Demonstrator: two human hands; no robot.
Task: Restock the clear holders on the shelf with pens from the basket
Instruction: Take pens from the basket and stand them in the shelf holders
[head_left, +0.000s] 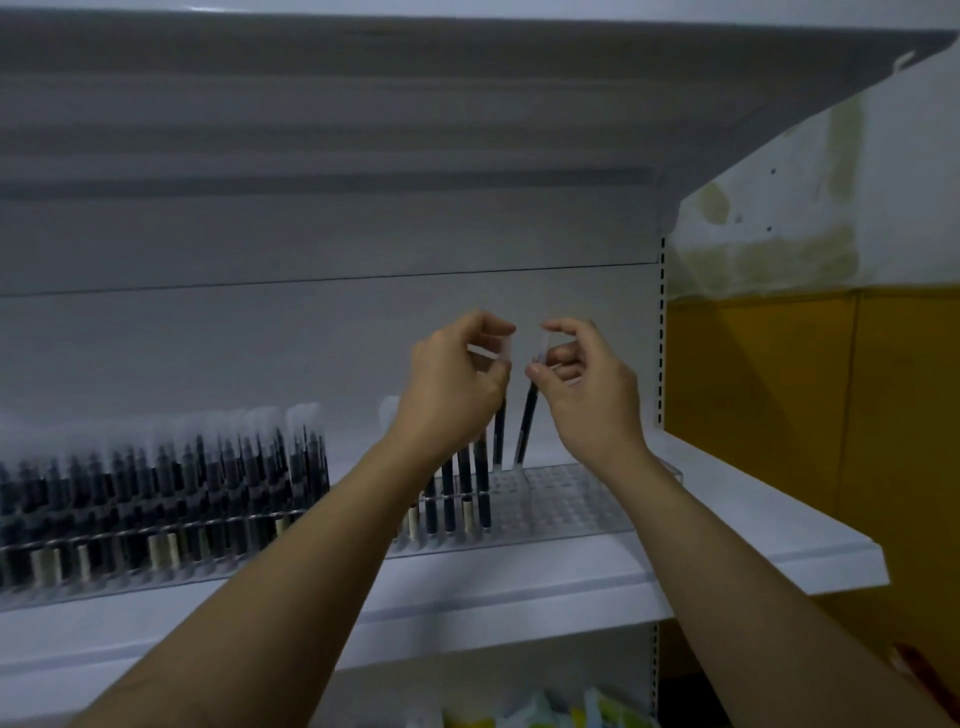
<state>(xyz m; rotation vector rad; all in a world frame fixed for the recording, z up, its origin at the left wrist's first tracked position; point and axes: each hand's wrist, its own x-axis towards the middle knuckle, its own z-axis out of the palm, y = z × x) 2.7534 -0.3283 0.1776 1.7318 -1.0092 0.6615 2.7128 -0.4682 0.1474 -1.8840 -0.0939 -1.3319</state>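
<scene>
Two clear holders stand on the white shelf (519, 587). The left holder (156, 561) is packed with several dark pens. The right holder (566, 499) has a few pens at its left end and open holes on the right. My left hand (452, 384) pinches the pale cap of a dark pen (500, 436) whose tip stands in the right holder. My right hand (587, 384) pinches the top of another dark pen (525, 431), tilted, with its tip at the holder's holes. The basket is out of view.
A shelf board (467, 104) hangs overhead. The shelf's slotted upright (662, 332) stands right of my hands, with a yellow and white wall (779, 389) beyond it. Colourful packets (545, 714) lie on the shelf below.
</scene>
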